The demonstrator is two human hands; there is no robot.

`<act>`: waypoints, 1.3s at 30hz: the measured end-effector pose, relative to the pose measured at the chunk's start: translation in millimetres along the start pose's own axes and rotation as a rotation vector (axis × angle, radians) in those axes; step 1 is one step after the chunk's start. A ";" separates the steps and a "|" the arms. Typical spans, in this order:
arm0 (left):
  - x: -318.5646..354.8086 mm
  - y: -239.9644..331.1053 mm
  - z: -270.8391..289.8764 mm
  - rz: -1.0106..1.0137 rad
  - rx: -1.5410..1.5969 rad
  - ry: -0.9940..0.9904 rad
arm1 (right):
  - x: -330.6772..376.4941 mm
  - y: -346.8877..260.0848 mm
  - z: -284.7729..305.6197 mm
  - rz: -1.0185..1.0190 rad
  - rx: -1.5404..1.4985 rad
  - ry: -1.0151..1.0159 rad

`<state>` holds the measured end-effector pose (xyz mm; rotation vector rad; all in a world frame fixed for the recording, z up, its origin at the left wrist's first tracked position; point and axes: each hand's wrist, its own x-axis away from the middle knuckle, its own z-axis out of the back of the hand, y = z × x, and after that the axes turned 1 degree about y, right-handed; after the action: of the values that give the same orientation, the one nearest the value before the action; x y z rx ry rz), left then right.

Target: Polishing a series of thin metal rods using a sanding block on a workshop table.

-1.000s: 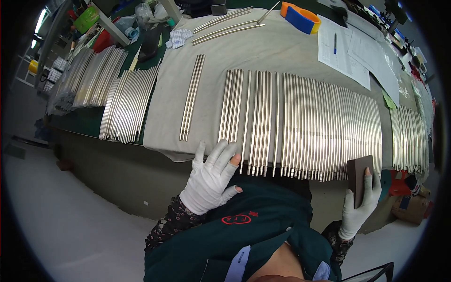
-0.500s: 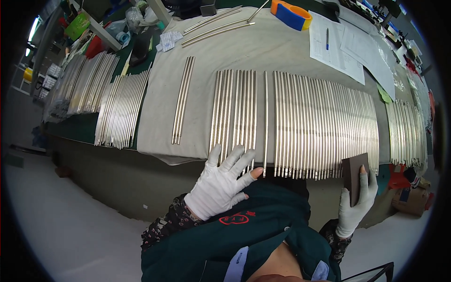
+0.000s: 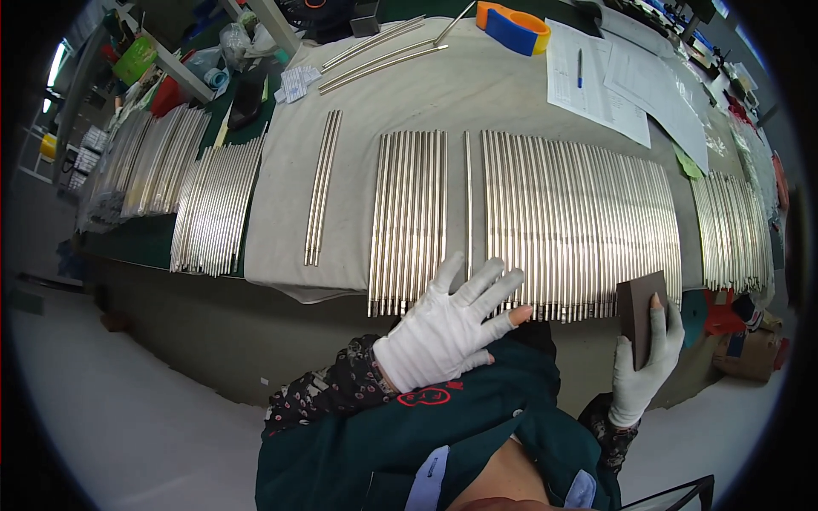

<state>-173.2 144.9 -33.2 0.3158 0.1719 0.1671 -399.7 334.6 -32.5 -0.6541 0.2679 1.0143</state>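
Observation:
My left hand [image 3: 450, 326], in a white glove with a bare thumb tip, lies with fingers spread over the near ends of metal rods. Its fingertips reach the single rod [image 3: 468, 196] and the left edge of the wide row of rods [image 3: 579, 221]. Left of that single rod is a narrower row of rods [image 3: 407, 213]. My right hand [image 3: 648, 358], also gloved, grips a dark brown rectangular block [image 3: 637, 311] upright against the near ends at the wide row's right side. Whether my left fingers press on the rods, I cannot tell.
A few rods [image 3: 324, 187] lie apart on the grey cloth [image 3: 281, 213]. More rods stand in rows at far left [image 3: 217, 204] and far right [image 3: 733, 230]. Behind are loose rods [image 3: 383, 68], a blue and yellow ring-shaped item [image 3: 515, 30], and papers [image 3: 596, 85] with a pen [image 3: 580, 68].
My left hand has moved right, from the narrower rods to the single rod and wide row. The gap within the narrower row has closed. My right hand keeps its hold on the block.

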 end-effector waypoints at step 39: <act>-9.6 1.5 -5.5 0.006 0.006 -0.113 | 1.6 8.4 -1.7 -0.025 0.015 0.009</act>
<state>-183.9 146.0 -36.6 0.3311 0.0595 0.1538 -405.9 337.7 -37.8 -0.6470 0.2743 0.9842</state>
